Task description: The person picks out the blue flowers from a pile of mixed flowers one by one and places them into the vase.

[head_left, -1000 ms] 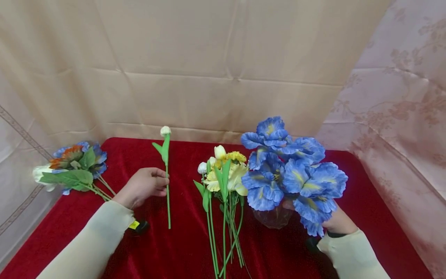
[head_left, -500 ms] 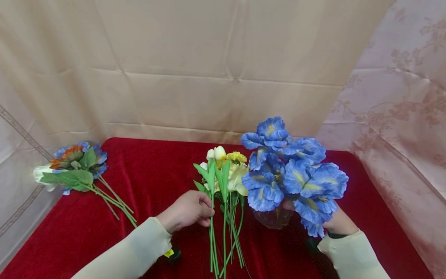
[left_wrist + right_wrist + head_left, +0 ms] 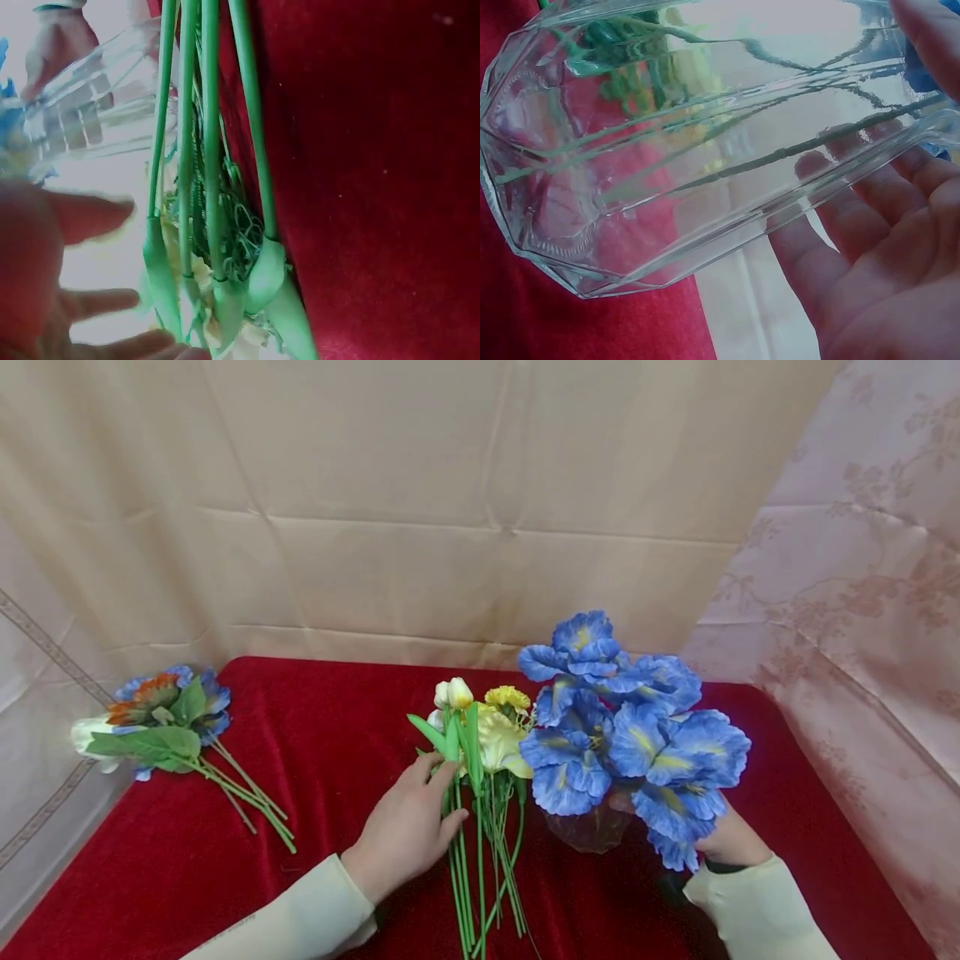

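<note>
Stem-sorting appears to be in hand: your left hand [image 3: 405, 827], fingers loosely spread, lies over the tulips [image 3: 459, 693] mid-table [image 3: 322, 718]; the next move likely calls for careful stem alignment. At right, your right hand [image 3: 733, 833] grasps the clear vase [image 3: 588, 831] containing blue flowers [image 3: 667, 760].

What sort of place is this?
Probably an indoor, curtained-off corner set up for floral work: a red, velvety tablecloth, a plain beige fabric curtain behind it, and large, blue, ruffled, artificial-looking flowers in a clear, faceted, glass-like vase.
</note>
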Demonstrator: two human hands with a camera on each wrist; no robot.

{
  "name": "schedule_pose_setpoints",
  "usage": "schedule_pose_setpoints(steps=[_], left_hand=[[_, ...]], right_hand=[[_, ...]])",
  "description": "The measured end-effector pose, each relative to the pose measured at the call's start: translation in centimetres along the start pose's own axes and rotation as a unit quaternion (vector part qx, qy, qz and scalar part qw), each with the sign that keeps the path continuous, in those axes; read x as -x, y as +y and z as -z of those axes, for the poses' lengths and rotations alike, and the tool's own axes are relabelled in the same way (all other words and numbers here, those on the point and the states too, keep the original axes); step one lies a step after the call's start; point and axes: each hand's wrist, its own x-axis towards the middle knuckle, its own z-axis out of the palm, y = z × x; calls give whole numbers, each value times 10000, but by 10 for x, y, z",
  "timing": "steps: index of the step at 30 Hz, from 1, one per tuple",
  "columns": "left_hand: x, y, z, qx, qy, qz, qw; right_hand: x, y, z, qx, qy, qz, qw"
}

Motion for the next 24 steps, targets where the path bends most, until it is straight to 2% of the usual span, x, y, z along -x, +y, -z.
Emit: schedule_pose_setpoints(steps=[1,2,4,6,7,11,13,15,20,21,24], left_hand=[[2,1,-1,-158,-50,-143,9998],[4,2,-1,-252,-189,-252,9992],[7,3,-3,-376,-580,-465,9965],[10,5,-5,-415,-1007,-654,9919],[11,6,-6,-411,-1188,-717,9895],[13,8,-10,-581,-1683,-957,9794],[12,9,-11,-675,-1773,-1019,9765],[11,9,-12,-707,-1807,-1056,9753],[9,9,-15,-641,-1834,-1074,9750],[9,9,-15,-624,-1850,-1070,9749],[8,8,-17,-586,-1907,-1054,9742]], right_hand=[[1,-1,0,43,40,-111,9999],[3,1,-1,-292,-105,483,9984],[3,2,-2,-628,-251,955,9931],[3,3,-3,-716,-243,1082,9913],[3,4,-3,-642,-179,983,9929],[2,5,-4,-609,-180,982,9931],[2,6,-5,-587,-145,983,9933],[1,7,-5,-701,-194,1255,9894],[1,6,-4,-719,-166,1155,9906],[2,4,-3,-579,-107,874,9944],[4,0,0,-300,-62,436,9986]])
